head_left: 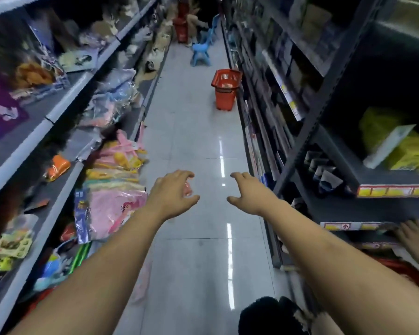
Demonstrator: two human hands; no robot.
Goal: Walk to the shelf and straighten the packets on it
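Both my bare arms reach forward over the grey tiled floor [194,131] of a shop aisle. My left hand [172,189] hovers in mid-air with its fingers loosely curled. A small pinkish blur [188,189] shows between its thumb and fingers, and I cannot tell whether it is a held thing. My right hand [247,189] hangs beside it, fingers loosely curled and holding nothing. Neither hand touches a shelf. Nearest on the left are pink and yellow plastic-wrapped packs [111,201].
Shelves of packaged toys [34,76] line the left, dark racks with boxes [397,146] the right. A stack of red baskets [225,90] and blue plastic chairs [201,52] stand farther down the aisle. Another person's hand [413,238] rests on a lower right shelf, a dark-haired head [269,315] below.
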